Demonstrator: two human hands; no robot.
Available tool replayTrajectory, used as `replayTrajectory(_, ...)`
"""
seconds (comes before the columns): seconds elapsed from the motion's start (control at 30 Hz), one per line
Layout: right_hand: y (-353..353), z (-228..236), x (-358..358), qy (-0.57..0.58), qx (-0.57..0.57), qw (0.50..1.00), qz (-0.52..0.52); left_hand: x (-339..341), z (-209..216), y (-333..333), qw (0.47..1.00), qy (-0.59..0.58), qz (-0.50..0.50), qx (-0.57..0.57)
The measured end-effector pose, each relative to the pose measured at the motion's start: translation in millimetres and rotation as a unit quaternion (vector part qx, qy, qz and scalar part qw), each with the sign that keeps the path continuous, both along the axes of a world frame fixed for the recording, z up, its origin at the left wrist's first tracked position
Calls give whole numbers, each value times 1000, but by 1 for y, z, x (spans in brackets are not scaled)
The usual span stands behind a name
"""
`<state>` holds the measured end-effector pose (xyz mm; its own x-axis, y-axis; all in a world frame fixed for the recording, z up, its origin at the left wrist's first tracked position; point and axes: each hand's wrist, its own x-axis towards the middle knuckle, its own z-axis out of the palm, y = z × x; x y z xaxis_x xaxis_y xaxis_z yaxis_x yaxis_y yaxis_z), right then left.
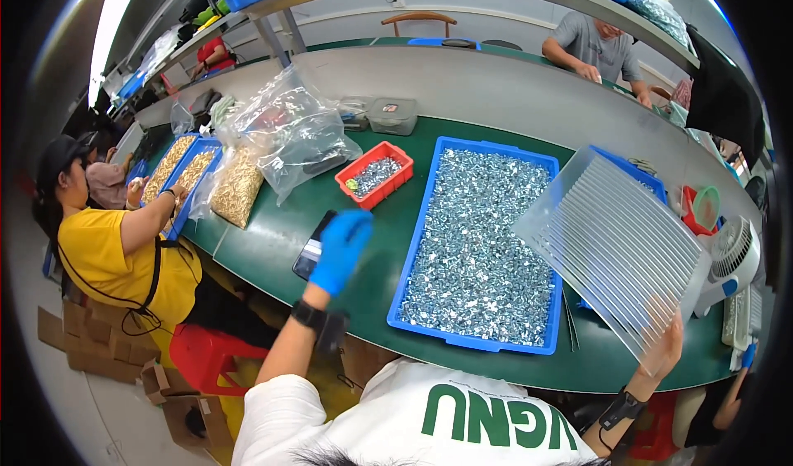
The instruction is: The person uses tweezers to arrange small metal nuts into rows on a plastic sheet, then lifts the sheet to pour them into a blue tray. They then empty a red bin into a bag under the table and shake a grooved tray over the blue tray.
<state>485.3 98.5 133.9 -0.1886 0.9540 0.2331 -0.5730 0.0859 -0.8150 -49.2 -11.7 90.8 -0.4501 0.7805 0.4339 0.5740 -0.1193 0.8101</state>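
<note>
My left hand, in a blue glove, is over the green table beside a dark phone. Its fingers are blurred, so whether they hold anything does not show. With my bare right hand I grip the near corner of a translucent ribbed plastic plate, which is tilted above the table's right side. Between my hands lies a large blue tray filled with small shiny metal pieces. A small red bin with similar metal pieces and something yellow-green stands beyond my left hand.
Clear plastic bags, one with brass-coloured pieces, lie at the left. A lidded plastic box stands behind. Thin tweezers-like rods lie right of the tray, near a white fan. A co-worker in yellow works at left.
</note>
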Motion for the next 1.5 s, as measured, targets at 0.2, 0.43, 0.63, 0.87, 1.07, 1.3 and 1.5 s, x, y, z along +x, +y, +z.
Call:
replayTrajectory(0.2,1,-8,-37,-19,-51,998,-14,-125,-9,73,872,406,171,-214)
replayTrajectory(0.43,-7,-12,-44,-43,-91,993,-62,-122,-21,109,787,447,188,-383)
replayTrajectory(0.63,-2,-16,-31,-49,-77,996,-11,-84,0,83,904,344,116,-225)
replayTrajectory(0.87,0,-27,-38,-55,-97,992,-51,-88,-40,64,967,156,198,37)
replayTrajectory(1.07,2,-35,-21,-27,-158,987,-29,-157,-60,88,911,-317,95,-247)
replayTrajectory(1.3,3,-39,-6,-77,-174,967,-171,-138,-48,105,883,-387,140,-226)
replayTrajectory(1.5,-7,-29,-23,-62,-166,976,-124,-115,-47,102,871,-434,158,-167)
